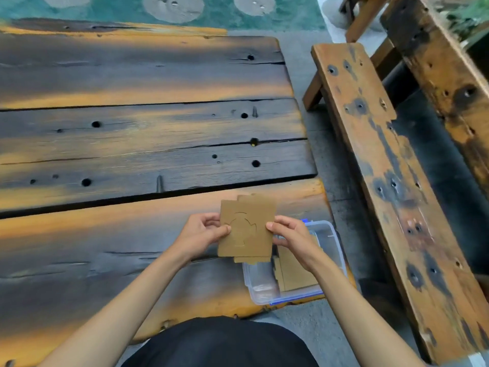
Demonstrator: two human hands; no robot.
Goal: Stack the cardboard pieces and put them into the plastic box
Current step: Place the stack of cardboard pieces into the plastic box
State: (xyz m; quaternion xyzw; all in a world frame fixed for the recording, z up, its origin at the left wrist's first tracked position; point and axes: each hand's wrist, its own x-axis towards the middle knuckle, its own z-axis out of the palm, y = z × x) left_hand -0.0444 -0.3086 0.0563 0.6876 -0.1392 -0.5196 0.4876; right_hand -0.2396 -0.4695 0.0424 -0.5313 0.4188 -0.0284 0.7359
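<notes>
A stack of brown cardboard pieces (247,229) hangs just above the table's near right part; the top piece has a curved cut-out line. My left hand (202,234) pinches its left edge and my right hand (292,238) pinches its right edge. Edges of lower pieces stick out at the top and bottom, not quite aligned. Right below and to the right stands the clear plastic box (337,250) with blue clips, its lid off. More cardboard pieces (296,274) lie inside it, partly hidden by my right hand.
The wooden plank table (132,144) has holes and gaps between its boards. A wooden bench (383,165) runs along the right, across a strip of grey floor. The box sits at the table's near right corner, close to the edge.
</notes>
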